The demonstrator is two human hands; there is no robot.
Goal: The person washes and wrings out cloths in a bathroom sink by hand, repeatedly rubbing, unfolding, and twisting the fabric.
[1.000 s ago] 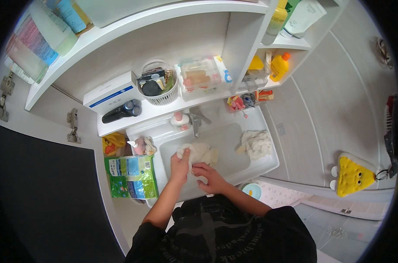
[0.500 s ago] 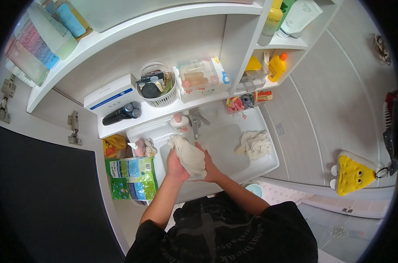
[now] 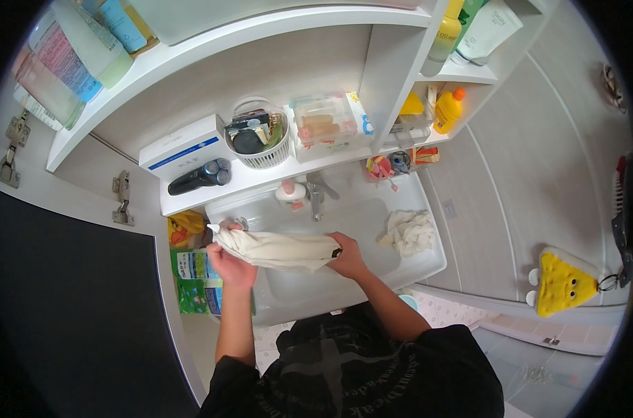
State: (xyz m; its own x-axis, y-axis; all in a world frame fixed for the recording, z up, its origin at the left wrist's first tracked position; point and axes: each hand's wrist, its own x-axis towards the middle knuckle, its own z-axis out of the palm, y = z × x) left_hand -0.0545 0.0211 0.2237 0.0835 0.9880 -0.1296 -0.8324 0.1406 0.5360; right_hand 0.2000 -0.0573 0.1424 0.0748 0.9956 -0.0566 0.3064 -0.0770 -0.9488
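A cream-white cloth [image 3: 281, 249] is stretched sideways over the white sink [image 3: 288, 299], bunched into a long shape. My left hand [image 3: 231, 266] is closed around its left end. At the other end my right hand [image 3: 348, 256] grips the cloth, beside a small dark mark on it. Whether it is a garment or a towel I cannot tell. In the right part of the sink lies another crumpled off-white cloth [image 3: 410, 233], apart from my hands. The faucet [image 3: 316, 198] stands behind the held cloth.
A pump bottle [image 3: 290, 193] stands left of the faucet. The shelf above holds a black shaver [image 3: 199, 177], a white box [image 3: 182, 146], a white basket [image 3: 264, 157] and a clear container [image 3: 323, 118]. A green package [image 3: 194, 296] is at the left. An open cabinet door [image 3: 65, 299] borders the left side.
My hands have moved apart, the left one leftward and the right one slightly right. The cloth went from a hanging bundle to a sideways stretch. The view has shifted slightly.
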